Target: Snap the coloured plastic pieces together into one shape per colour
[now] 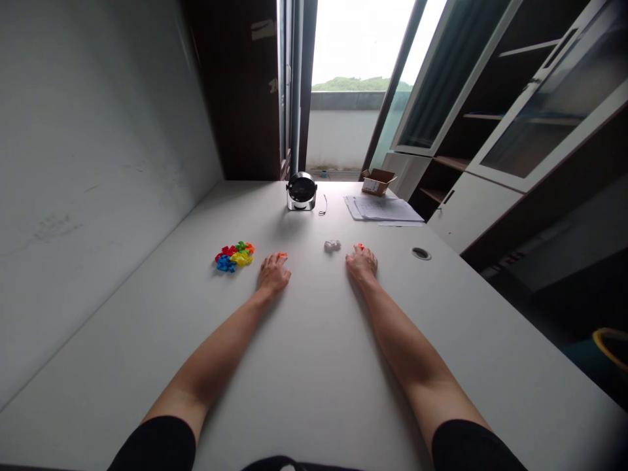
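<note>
My left hand (274, 273) rests on the table with its fingers bent around a small orange piece (282, 255). Farther right, my right hand (362, 264) is closed over a small orange-red piece (362, 246), which is mostly hidden by the fingers. A little cluster of white pieces (332, 245) lies between the two hands, nearer the right one and apart from it. Left of my left hand is a loose pile of small plastic-looking pieces (240, 258) in red, blue, yellow, green and orange. Their exact kind is too small to make out.
At the back of the white table (314, 366) stands a round black device on a bracket (301, 190), with a thin cord (324, 206) beside it. Papers (385, 209) and an open cardboard box (377, 182) lie back right. A round cable hole (420, 253) is at right.
</note>
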### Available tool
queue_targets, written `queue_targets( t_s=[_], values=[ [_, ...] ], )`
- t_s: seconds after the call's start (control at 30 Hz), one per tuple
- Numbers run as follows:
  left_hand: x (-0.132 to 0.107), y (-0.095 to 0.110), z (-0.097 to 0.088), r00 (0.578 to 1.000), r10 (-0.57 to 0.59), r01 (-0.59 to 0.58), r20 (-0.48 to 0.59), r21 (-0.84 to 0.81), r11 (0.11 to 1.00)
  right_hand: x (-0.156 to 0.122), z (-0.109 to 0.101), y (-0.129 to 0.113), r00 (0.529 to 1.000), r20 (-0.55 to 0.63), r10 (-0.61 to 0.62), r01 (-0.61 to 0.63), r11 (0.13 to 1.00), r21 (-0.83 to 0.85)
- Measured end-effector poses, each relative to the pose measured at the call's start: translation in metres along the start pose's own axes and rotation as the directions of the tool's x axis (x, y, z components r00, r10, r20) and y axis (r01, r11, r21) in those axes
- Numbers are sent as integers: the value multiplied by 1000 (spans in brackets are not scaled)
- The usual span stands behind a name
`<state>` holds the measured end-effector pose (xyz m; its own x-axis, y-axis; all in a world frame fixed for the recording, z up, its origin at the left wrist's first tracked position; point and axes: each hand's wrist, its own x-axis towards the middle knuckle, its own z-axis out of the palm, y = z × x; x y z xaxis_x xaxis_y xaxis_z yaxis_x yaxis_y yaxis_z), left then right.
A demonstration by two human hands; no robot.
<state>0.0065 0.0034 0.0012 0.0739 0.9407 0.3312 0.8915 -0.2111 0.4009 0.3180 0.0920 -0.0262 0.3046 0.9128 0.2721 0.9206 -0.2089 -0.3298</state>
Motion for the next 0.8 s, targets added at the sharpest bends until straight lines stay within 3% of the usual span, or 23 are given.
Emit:
queue_targets(
  t_s=[0.8],
  values=[
    [0, -2, 1, 1000, -6, 6, 14, 3, 1000, -6, -11, -5, 1000, 9, 19, -19, 999, 27]
  ],
)
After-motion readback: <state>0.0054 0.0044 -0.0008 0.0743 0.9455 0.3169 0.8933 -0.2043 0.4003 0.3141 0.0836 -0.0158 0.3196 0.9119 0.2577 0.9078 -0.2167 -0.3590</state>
